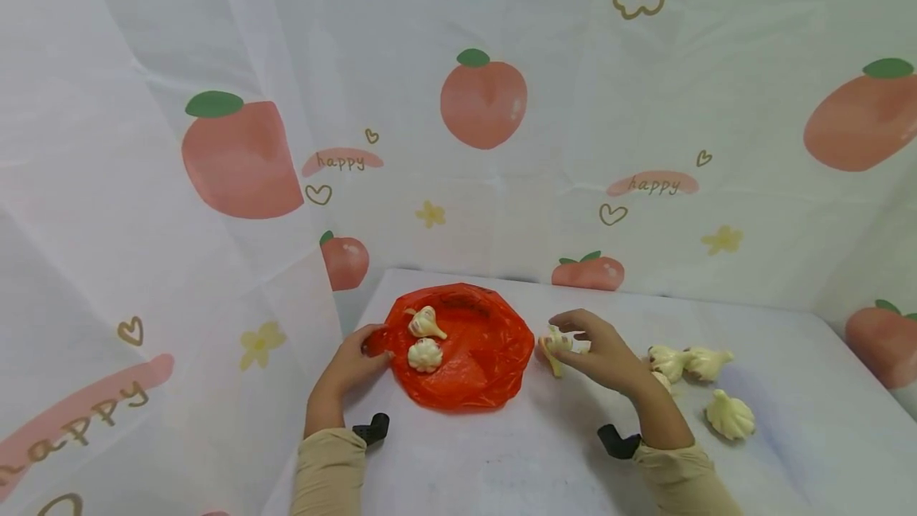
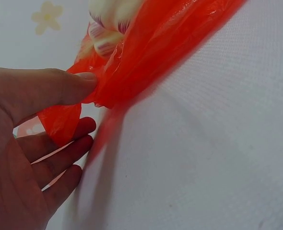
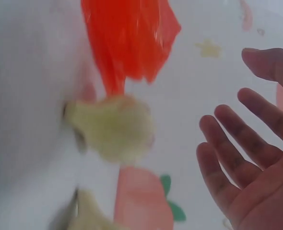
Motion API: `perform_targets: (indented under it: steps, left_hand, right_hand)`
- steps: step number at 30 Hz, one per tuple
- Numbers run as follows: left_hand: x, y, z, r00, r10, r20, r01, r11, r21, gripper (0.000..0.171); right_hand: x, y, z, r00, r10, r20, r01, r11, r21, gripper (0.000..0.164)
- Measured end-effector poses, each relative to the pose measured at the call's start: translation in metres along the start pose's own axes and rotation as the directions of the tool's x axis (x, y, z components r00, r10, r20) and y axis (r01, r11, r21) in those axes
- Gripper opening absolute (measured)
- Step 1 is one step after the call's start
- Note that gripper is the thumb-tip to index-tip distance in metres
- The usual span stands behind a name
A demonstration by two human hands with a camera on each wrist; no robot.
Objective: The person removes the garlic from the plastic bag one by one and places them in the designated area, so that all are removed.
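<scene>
A red plastic bag lies spread on the table with its mouth facing up. Two garlic bulbs, one nearer and one farther back, sit at its left inside. At the bag's left edge, my left hand pinches the red plastic between thumb and fingers; in the left wrist view the thumb presses on it. My right hand is just right of the bag, beside a loose garlic bulb. In the right wrist view its fingers are spread, apart from a blurred garlic bulb.
Several more garlic bulbs lie on the white table to the right of my right forearm. A white curtain printed with peaches hangs behind the table and along its left side.
</scene>
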State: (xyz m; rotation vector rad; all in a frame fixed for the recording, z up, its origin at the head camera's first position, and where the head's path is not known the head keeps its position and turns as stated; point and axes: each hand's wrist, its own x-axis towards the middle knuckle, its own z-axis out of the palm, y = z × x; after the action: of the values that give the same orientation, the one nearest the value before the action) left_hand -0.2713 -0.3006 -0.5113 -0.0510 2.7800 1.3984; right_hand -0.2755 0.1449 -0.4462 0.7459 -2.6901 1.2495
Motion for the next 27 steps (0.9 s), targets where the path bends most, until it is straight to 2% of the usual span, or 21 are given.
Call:
perform_targets:
  steps: [8,15,27]
  left_hand:
    - [0.002,-0.001,0.000,1.000,-0.010,-0.003,0.010,1.000,0.001,0.056]
    - [0.000,-0.002,-0.001,1.000,-0.011,-0.004,0.011,1.000,0.002,0.056]
    - [-0.001,0.002,-0.002,1.000,-0.012,0.008,0.011,1.000,0.006,0.057]
  right_hand:
    - [0.026,-0.016,0.033,0.998,-0.035,0.043,0.030,0.993,0.112,0.042]
    - [0.043,-0.035,0.066,0.994,-0.036,0.106,0.017,0.983,0.180,0.039]
    - [0.067,-0.060,0.123,0.981,-0.076,0.178,0.032,0.971,0.235,0.042]
